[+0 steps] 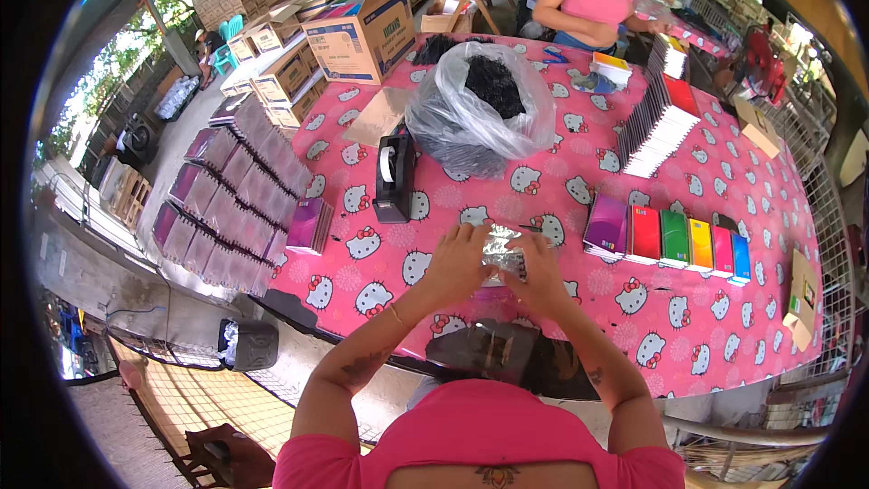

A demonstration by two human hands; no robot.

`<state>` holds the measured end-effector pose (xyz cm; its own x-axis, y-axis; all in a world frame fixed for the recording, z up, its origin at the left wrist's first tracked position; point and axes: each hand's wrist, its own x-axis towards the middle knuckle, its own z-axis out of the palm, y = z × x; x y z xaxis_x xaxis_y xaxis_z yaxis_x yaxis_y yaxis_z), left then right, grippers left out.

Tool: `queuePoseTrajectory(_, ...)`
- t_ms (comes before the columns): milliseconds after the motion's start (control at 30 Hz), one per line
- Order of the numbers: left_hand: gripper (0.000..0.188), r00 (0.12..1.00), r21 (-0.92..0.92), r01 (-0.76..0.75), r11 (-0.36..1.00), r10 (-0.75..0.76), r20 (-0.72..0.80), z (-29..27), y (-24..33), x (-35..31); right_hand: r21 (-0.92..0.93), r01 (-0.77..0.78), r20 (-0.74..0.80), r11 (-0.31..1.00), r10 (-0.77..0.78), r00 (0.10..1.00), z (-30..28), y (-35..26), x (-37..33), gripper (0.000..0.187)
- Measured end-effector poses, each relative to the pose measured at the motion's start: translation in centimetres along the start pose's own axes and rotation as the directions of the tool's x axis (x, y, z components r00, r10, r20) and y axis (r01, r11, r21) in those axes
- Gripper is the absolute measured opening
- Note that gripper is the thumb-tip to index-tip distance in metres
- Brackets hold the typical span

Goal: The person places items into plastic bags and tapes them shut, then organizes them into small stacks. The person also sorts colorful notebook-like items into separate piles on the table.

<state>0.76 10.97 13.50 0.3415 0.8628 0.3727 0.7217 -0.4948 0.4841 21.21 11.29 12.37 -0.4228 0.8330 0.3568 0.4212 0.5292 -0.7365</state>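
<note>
Basically, both hands, L hand & R hand, grip a shiny film-wrapped bundle at the worktop's near side, approx. centre. Prob. best: film taut w/ even thumb pressure, corners square, no creases. Tape dispenser stands farther off, to the left; if reaching, pin folds w/ R hand.
</note>
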Motion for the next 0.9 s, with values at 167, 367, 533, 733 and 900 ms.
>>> queuePoseTrajectory(167,0.047,0.887,-0.526,0.457,0.718,-0.325,0.327,0.7,-3.8,0.8,0.597,-0.388,0.177,0.703,0.356,0.918,0.9,4.3,-0.7,0.040)
queuePoseTrajectory(367,0.036,0.603,-0.190,0.690,0.699,-0.699,-0.384,-4.0,-20.4,-1.2,0.600,-0.361,0.128,0.714,0.361,0.924,2.9,4.4,-0.7,0.038)
queuePoseTrajectory(533,0.022,0.502,-0.834,0.472,0.287,-0.865,-0.014,-4.2,-20.3,-1.2,0.644,-0.423,0.113,0.638,0.468,0.877,2.2,2.5,-0.9,0.037)
queuePoseTrajectory(733,0.017,0.478,-0.967,0.242,0.082,-0.877,0.046,-0.8,-19.8,-5.9,0.632,-0.422,0.128,0.650,0.449,0.884,2.1,2.5,-0.6,0.038)
queuePoseTrajectory(900,0.021,0.649,0.313,0.751,0.582,-0.739,-0.182,-7.3,-15.9,-0.7,0.577,-0.389,0.064,0.718,0.435,0.898,1.9,4.8,-1.2,0.038)
